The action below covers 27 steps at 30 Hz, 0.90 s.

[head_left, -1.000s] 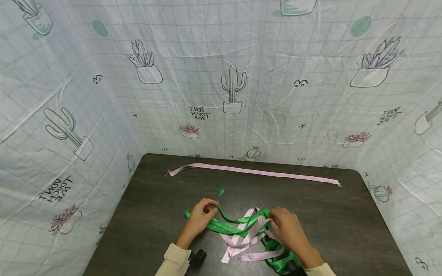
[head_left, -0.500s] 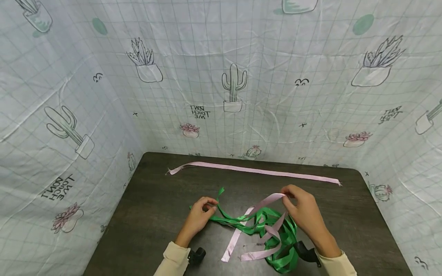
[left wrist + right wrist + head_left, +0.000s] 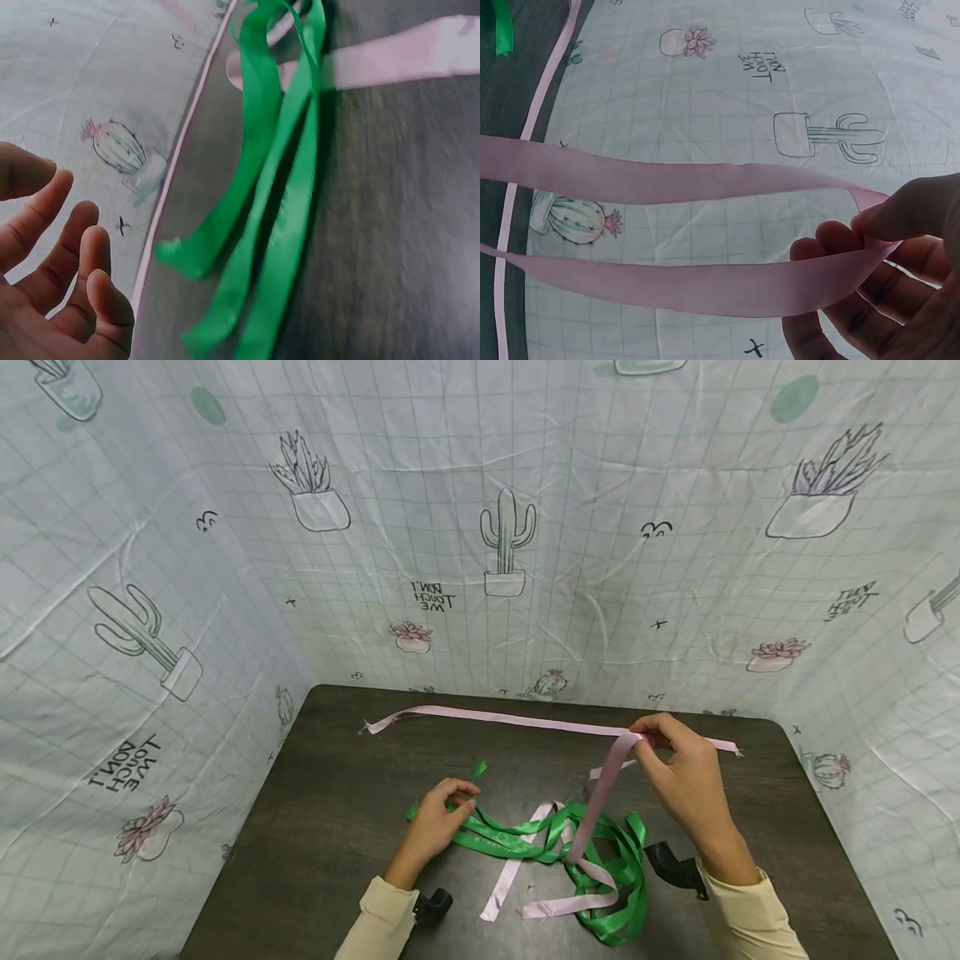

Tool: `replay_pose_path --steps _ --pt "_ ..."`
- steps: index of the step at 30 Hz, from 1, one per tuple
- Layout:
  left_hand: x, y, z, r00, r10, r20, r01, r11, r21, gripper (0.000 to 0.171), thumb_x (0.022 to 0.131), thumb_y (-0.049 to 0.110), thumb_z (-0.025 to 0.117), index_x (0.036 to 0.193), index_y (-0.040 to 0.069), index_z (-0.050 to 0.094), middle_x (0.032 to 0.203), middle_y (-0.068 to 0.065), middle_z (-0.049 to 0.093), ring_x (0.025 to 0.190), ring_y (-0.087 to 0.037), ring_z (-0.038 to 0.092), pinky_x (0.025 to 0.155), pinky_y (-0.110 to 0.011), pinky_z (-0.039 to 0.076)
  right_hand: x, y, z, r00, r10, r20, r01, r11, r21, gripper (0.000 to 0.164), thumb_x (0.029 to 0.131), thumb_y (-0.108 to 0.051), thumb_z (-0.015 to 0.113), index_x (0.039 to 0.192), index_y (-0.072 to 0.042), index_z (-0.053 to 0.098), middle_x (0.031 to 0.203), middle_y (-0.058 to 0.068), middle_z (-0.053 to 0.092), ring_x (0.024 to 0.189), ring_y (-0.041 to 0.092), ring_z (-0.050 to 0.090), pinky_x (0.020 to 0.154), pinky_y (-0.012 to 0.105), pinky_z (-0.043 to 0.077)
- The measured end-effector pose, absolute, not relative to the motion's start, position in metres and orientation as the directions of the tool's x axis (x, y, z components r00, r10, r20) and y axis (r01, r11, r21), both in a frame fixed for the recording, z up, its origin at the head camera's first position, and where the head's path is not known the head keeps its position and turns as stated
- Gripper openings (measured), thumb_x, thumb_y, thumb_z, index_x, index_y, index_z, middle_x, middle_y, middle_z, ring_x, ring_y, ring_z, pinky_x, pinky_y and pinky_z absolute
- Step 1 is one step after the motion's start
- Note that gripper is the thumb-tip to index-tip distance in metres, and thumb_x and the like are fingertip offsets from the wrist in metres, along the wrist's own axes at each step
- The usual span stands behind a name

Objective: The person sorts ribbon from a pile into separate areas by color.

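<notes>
My right hand (image 3: 692, 781) is raised over the right side of the table, pinching a pink ribbon (image 3: 682, 180) between thumb and fingers. From the pinch the ribbon folds into two strands in the right wrist view; in the head view one runs down into a loose heap of green ribbons (image 3: 636, 881). My left hand (image 3: 433, 820) hovers by the left ends of the green strands. In the left wrist view its loosely bent fingers (image 3: 94, 251) hold nothing, and the green ribbons (image 3: 259, 150) lie apart from them. Another pink ribbon (image 3: 501, 885) crosses under the green ones.
One long pink ribbon (image 3: 480, 716) lies straight along the far edge of the dark table (image 3: 300, 860). Behind and beside the table hangs a white cloth (image 3: 585, 535) printed with cacti. Black camera mounts (image 3: 678, 868) sit on both wrists.
My right hand has moved up and right from the heap, drawing a pink ribbon upward. The green ribbons have shifted and spread. My left hand has stayed almost in place.
</notes>
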State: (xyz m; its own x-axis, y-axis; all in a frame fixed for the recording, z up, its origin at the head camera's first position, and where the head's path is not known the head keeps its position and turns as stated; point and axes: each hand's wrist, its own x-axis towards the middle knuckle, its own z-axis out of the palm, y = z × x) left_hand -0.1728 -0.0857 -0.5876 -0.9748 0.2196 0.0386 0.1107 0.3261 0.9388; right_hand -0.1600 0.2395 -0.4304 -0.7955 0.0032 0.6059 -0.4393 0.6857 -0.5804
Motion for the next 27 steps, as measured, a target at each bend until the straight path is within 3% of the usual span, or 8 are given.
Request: replay_pose_path --steps 7,13,19,23,27 --pt "-0.174 -0.060 -0.575 -0.959 0.284 0.022 0.090 0.229 0.969 0.018 0.101 0.008 0.067 0.118 0.007 0.073 0.119 -0.014 0.068 0.102 -0.020 0.062 0.076 -0.022 0.049 -0.158 0.235 -0.432 -0.789 -0.016 0.614 -0.466 0.666 -0.582 0.017 0.088 0.015 0.065 0.095 0.001 0.072 0.088 0.012 0.072 0.083 -0.011 0.054 0.080 0.005 0.043" --pt "-0.168 -0.027 -0.574 -0.924 0.380 0.032 0.076 0.101 0.992 0.024 0.103 0.014 0.067 0.126 0.008 0.069 0.127 -0.013 0.070 0.118 -0.027 0.065 0.089 -0.025 0.054 -0.155 0.230 -0.429 -0.786 -0.019 0.618 -0.475 0.658 -0.584 0.018 0.087 0.017 0.066 0.095 0.001 0.071 0.090 0.011 0.073 0.084 -0.009 0.055 0.081 0.003 0.044" --pt "-0.166 0.012 -0.574 -0.859 0.510 0.054 0.047 -0.027 0.999 0.038 0.104 0.014 0.067 0.140 0.006 0.060 0.143 -0.018 0.061 0.133 -0.036 0.058 0.101 -0.029 0.053 -0.153 0.225 -0.421 -0.797 -0.006 0.604 -0.468 0.640 -0.610 0.018 0.088 0.016 0.066 0.096 0.001 0.072 0.091 0.010 0.074 0.084 -0.008 0.056 0.083 0.003 0.044" --pt "-0.166 0.028 -0.573 -0.842 0.535 0.072 0.059 -0.041 0.997 0.032 0.103 0.014 0.068 0.134 0.006 0.065 0.136 -0.017 0.066 0.125 -0.021 0.064 0.104 -0.031 0.053 -0.153 0.224 -0.417 -0.836 0.019 0.548 -0.423 0.613 -0.667 0.016 0.091 0.012 0.067 0.097 -0.001 0.073 0.090 0.009 0.073 0.083 -0.007 0.059 0.080 0.005 0.046" --pt "-0.165 0.033 -0.573 -0.841 0.537 0.068 0.063 -0.027 0.998 0.021 0.103 0.012 0.068 0.119 0.000 0.071 0.121 -0.023 0.070 0.101 -0.002 0.066 0.091 -0.020 0.054 -0.151 0.227 -0.416 -0.893 0.046 0.447 -0.334 0.598 -0.729 0.014 0.094 0.006 0.067 0.101 -0.005 0.073 0.092 0.008 0.072 0.080 -0.003 0.061 0.073 0.009 0.047"
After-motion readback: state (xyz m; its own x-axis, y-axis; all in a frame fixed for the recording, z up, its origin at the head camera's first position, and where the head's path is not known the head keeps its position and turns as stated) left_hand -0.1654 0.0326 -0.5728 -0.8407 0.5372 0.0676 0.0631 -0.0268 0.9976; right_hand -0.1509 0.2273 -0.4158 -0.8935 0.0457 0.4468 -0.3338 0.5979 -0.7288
